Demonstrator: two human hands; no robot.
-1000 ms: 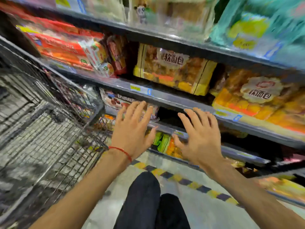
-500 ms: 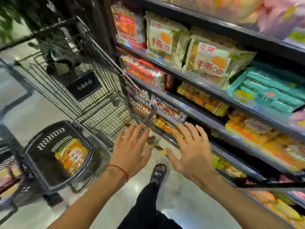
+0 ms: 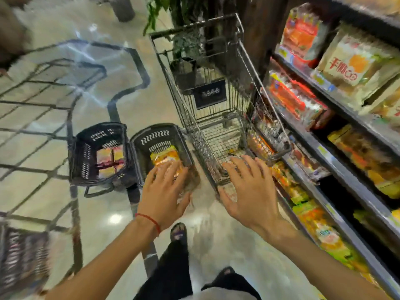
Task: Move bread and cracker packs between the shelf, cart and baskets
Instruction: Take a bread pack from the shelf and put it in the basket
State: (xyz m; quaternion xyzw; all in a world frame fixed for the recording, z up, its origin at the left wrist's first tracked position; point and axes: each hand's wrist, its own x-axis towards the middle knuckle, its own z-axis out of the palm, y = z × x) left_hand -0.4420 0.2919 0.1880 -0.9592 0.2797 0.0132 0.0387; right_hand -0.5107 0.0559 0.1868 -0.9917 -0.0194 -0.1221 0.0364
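Head view, motion-blurred. Left hand [image 3: 165, 191]: fingers straight and spread, palm down, grasping nothing; it sits over the near end of the right-hand black basket [image 3: 155, 129], and its fingertips overlap an orange-yellow bread pack [image 3: 165, 157] lying in that basket. Cannot tell whether they touch it. Red string bracelet [image 3: 149, 219] on the left wrist. Right hand [image 3: 249, 189]: fingers likewise released and splayed, holding nothing, above the near end of the wire cart [image 3: 218, 139]. The cart stands just beside the shelf [image 3: 355, 113], between it and the baskets. A second black basket [image 3: 99, 126] stands on the floor just left of the first and holds a pink-and-yellow pack [image 3: 108, 158]; print unreadable. On the shelf: a beige bread pack with orange print [image 3: 355, 61] on the upper tier, red-orange packs [image 3: 294, 98] on the tier below, yellow bread packs [image 3: 368, 156] lower still. Cart floor near the right hand too blurred to judge its contents.
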